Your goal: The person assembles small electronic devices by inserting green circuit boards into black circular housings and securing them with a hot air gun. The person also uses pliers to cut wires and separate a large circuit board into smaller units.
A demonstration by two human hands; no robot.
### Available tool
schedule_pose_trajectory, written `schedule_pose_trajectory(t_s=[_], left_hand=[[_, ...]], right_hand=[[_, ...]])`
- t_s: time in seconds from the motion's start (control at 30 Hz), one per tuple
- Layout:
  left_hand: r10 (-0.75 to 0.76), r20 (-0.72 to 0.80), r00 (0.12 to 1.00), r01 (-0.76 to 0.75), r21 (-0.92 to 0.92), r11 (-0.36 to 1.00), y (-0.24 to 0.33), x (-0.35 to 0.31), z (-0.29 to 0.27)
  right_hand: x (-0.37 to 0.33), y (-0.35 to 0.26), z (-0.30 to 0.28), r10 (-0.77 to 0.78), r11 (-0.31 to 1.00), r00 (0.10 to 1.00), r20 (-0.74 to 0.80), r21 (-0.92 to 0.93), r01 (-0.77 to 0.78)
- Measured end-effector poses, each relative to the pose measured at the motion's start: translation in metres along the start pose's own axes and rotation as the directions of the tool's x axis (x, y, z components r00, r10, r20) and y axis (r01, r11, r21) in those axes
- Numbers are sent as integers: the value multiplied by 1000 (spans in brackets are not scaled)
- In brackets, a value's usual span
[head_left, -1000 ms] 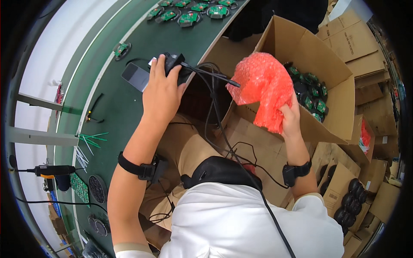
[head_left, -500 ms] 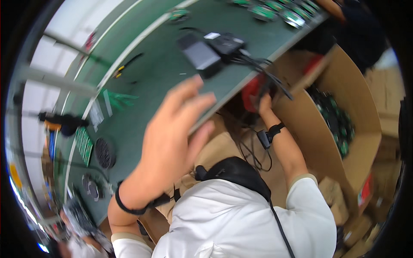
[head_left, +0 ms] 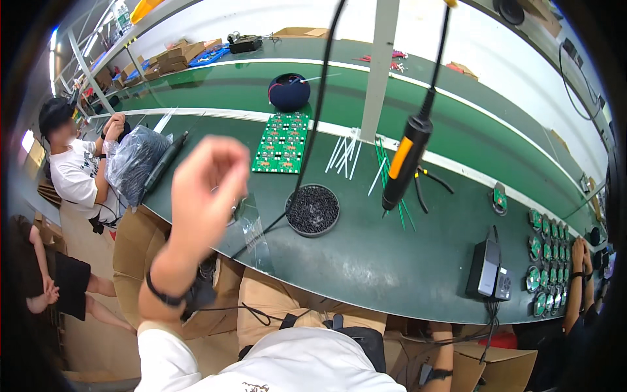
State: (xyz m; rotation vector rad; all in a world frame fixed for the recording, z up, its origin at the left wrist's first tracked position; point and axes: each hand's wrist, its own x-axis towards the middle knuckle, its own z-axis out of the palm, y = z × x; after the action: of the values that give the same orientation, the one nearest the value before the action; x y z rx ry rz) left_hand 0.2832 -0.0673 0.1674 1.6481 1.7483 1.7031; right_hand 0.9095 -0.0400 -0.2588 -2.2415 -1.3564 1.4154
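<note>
The wearer's bare left hand (head_left: 209, 186) is raised, slightly blurred, above the near edge of a long dark green workbench (head_left: 418, 268). Its fingers curl loosely toward the thumb with a narrow gap, and nothing shows between them. A black strap (head_left: 162, 291) circles the wrist. Nearest to it, on the bench just behind and to its right, lies a flat, clear plastic bag (head_left: 253, 238).

The right forearm (head_left: 445, 351) reaches under the bench's front edge, which hides the right hand, so the state of its fingers cannot be told. Beside that forearm, below the bench, stands an open brown cardboard box (head_left: 513, 366).

Near the clear bag sits a round dark dish (head_left: 312, 234) full of small black pieces (head_left: 317, 208). Behind it lie a green rectangular circuit-board panel (head_left: 282, 147) and a dark blue rounded object (head_left: 289, 97). To the right are thin white strips (head_left: 346, 155), thin green strips (head_left: 406, 210), and black-and-yellow pliers (head_left: 422, 196); a black-and-orange power screwdriver (head_left: 408, 153) hangs above them.

Farther right, a dark grey boxy device (head_left: 483, 269) trails black cables beside rows of round parts topped with green boards (head_left: 547, 248). A co-worker's hands (head_left: 580, 253) rest next to these rows; at far left sits a person in a white shirt (head_left: 73, 166).
</note>
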Motion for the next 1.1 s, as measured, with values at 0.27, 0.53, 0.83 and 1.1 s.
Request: schedule_pose_trajectory(t_s=[0.27,0.53,0.83,1.1], left_hand=[[132,173,976,-216,691,690,-210,254,80],[-100,294,951,-207,841,500,-289,302,150],[111,385,916,-308,498,811,-244,300,204],[78,535,841,-295,332,896,-251,306,231]], right_hand=[[-172,-91,-57,328,925,789,520,-349,-154],[-310,-304,-71,-381,517,849,366,-677,524],[-55,-453,23,-942,325,226,-247,-841,434],[16,-501,47,-887,443,324,-329,-803,399]])
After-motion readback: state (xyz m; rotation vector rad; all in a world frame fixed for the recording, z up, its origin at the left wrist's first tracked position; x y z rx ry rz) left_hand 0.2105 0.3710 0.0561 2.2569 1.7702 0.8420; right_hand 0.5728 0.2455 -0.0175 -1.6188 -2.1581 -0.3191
